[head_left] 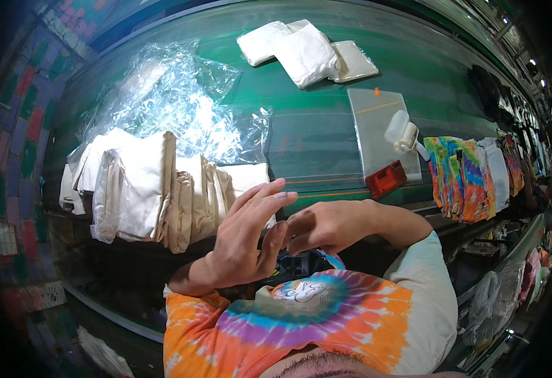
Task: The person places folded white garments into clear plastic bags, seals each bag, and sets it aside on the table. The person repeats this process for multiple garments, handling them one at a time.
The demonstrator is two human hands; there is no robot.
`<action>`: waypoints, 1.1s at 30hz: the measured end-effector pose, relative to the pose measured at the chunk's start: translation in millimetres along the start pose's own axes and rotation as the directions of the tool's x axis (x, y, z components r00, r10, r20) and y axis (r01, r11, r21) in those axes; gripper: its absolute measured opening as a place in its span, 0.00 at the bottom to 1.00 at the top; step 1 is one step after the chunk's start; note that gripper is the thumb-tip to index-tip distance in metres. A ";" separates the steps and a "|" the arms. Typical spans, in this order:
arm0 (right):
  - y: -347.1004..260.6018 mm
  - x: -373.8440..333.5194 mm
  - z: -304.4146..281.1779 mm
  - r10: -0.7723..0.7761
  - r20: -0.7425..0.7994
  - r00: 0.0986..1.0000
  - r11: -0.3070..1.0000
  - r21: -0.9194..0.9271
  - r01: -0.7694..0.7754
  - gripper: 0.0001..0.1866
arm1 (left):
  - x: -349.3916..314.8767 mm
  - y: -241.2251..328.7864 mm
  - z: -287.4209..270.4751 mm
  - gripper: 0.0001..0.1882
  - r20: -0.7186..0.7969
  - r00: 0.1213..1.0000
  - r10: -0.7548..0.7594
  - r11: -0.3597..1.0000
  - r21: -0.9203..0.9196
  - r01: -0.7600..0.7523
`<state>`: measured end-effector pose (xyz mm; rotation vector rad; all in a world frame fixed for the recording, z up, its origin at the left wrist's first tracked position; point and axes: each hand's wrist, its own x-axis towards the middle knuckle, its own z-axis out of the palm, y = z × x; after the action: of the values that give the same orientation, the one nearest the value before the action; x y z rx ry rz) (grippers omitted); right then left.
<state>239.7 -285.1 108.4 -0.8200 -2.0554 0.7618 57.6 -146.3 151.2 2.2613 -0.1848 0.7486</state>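
Note:
My left hand (241, 236) is raised in front of my chest, its fingers stretched out and nothing seen in it. Close against its thumb side is my right hand (329, 223), palm side turned in and fingers curled. What lies inside those curled fingers, if anything, is hidden. To the left of my left hand, folded cream cloths (140, 183) stand on edge in a row along the near table edge. A red phone (386, 180) lies just beyond my right hand.
Loose clear plastic bags (181, 101) are heaped behind the cloths. Several packed white bundles (304, 53) lie at the far side of the green table (307, 120). A lint roller (407, 137) rests on a flat clear sleeve (370, 126). Folded tie-dye garments (461, 176) are at right.

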 end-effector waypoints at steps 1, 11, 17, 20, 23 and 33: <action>0.6 -1.5 0.7 0.003 0.003 1.000 1.000 -0.004 -0.003 0.22 | 2.5 0.6 2.0 0.23 0.002 1.000 -0.005 1.000 0.003 0.005; 23.3 -24.7 -12.8 0.221 -0.046 0.974 0.926 -0.302 -0.225 0.14 | 19.1 -16.2 27.1 0.18 -0.022 0.998 -0.066 0.995 0.067 0.067; 45.5 -44.2 -69.1 0.368 -0.279 0.887 0.900 -0.132 -0.415 0.13 | 18.7 -39.2 42.4 0.19 -0.006 0.977 -0.211 0.976 0.057 0.211; 90.6 -63.7 -104.0 0.336 -0.485 0.808 0.835 -0.243 -0.493 0.09 | 18.4 -48.0 43.8 0.19 -0.002 0.968 -0.250 0.968 0.030 0.250; 165.1 -94.3 -151.1 0.515 -0.664 0.542 0.660 -0.095 -0.745 0.08 | 20.4 -57.8 44.7 0.20 -0.014 0.959 -0.284 0.959 0.018 0.284; 346.7 -176.8 -202.2 0.580 -0.793 -0.186 -0.090 0.164 -0.982 0.24 | 19.0 -124.2 65.1 0.16 0.046 0.829 -0.557 0.764 -0.363 0.533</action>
<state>592.4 -159.3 -119.8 -2.6415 -0.5210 0.2616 145.4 -100.0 50.3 1.7905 0.3410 0.4234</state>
